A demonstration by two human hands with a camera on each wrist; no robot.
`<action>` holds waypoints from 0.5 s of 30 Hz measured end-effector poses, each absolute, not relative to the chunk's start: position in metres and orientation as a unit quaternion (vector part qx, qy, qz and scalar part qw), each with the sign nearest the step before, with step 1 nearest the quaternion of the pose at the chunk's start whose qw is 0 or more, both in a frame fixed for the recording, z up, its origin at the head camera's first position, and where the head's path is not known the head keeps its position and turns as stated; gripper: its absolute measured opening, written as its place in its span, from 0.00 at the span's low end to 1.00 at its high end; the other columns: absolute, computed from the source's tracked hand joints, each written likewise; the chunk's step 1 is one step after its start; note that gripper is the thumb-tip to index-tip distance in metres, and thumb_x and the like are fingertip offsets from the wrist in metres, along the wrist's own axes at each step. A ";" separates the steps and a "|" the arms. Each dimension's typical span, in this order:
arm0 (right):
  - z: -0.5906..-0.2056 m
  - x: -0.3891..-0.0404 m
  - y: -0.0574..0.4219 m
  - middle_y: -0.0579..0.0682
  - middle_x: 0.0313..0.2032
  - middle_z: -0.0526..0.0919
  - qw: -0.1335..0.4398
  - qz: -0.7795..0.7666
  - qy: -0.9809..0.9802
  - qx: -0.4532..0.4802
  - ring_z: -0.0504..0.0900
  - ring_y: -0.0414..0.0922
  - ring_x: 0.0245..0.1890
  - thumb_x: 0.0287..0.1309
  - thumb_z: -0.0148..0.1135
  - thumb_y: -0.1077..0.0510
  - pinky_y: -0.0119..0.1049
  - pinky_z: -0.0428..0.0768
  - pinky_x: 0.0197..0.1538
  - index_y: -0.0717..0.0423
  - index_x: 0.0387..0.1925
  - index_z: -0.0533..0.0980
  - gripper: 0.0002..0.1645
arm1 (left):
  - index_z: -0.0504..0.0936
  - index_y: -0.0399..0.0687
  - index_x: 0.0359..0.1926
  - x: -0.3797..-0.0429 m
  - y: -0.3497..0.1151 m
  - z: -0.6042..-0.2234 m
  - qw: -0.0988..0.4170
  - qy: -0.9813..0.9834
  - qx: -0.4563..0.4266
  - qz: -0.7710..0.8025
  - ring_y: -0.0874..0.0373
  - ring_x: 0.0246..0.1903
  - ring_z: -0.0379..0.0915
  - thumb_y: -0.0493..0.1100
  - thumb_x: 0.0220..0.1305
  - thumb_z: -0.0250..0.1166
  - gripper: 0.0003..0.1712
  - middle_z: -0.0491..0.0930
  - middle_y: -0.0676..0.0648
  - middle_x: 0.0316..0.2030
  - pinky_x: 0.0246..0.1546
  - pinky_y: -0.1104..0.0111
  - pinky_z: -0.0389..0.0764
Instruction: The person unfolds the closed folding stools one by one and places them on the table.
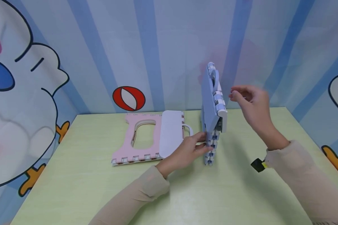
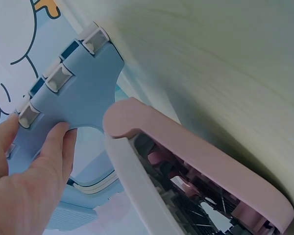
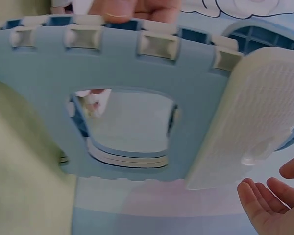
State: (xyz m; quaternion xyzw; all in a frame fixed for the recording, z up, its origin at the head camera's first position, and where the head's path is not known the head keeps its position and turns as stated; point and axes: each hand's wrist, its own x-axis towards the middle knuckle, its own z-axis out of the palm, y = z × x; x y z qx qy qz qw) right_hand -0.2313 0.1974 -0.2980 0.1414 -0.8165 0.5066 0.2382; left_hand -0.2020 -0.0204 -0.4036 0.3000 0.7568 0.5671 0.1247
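A blue plastic folding step stool (image 1: 208,103), its panels folded, stands on edge above the table, with a loop handle (image 1: 215,80) near its top. My left hand (image 1: 187,150) grips the stool's lower hinged edge, fingers on one side and thumb on the other, as the left wrist view also shows. To the right of the stool, my right hand (image 1: 254,104) is raised with loosely bent fingers and holds nothing. In the right wrist view its fingertips (image 3: 245,193) are close to the stool's white textured panel (image 3: 262,112). A window-like cutout passes through the blue panel (image 3: 44,58).
A pink folding step stool (image 1: 142,152) with a white panel (image 1: 170,134) lies flat on the pale green table (image 1: 81,187), left of the blue one. Behind stands a striped, cartoon-printed backdrop (image 1: 171,56). A small black tag (image 1: 258,165) hangs by the right sleeve.
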 end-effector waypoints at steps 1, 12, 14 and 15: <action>-0.302 -0.232 0.199 0.63 0.45 0.84 0.229 0.508 -0.819 0.139 0.84 0.30 0.36 0.72 0.56 0.60 0.21 0.79 0.46 0.69 0.53 0.79 0.17 | 0.67 0.36 0.69 -0.202 -0.020 -0.404 0.124 0.758 0.300 0.566 0.55 0.64 0.70 0.39 0.71 0.62 0.29 0.73 0.39 0.63 0.58 0.75 0.73; -0.337 -0.226 0.207 0.42 0.40 0.83 0.124 0.573 -0.802 0.112 0.85 0.34 0.37 0.72 0.56 0.59 0.24 0.81 0.46 0.74 0.54 0.76 0.20 | 0.69 0.36 0.67 -0.203 -0.021 -0.403 0.123 0.756 0.305 0.565 0.55 0.63 0.71 0.39 0.71 0.62 0.27 0.74 0.40 0.62 0.58 0.75 0.72; -0.342 -0.224 0.207 0.38 0.39 0.83 0.101 0.585 -0.798 0.106 0.84 0.33 0.37 0.72 0.57 0.58 0.25 0.81 0.46 0.75 0.54 0.76 0.22 | 0.68 0.37 0.67 -0.202 -0.021 -0.403 0.126 0.757 0.304 0.565 0.56 0.63 0.71 0.39 0.71 0.62 0.27 0.74 0.40 0.62 0.58 0.75 0.72; -0.345 -0.223 0.207 0.36 0.39 0.82 0.091 0.590 -0.795 0.104 0.84 0.33 0.37 0.72 0.57 0.58 0.25 0.81 0.46 0.75 0.54 0.76 0.22 | 0.68 0.37 0.68 -0.202 -0.021 -0.403 0.128 0.756 0.303 0.566 0.57 0.63 0.71 0.40 0.71 0.62 0.28 0.74 0.40 0.62 0.57 0.75 0.73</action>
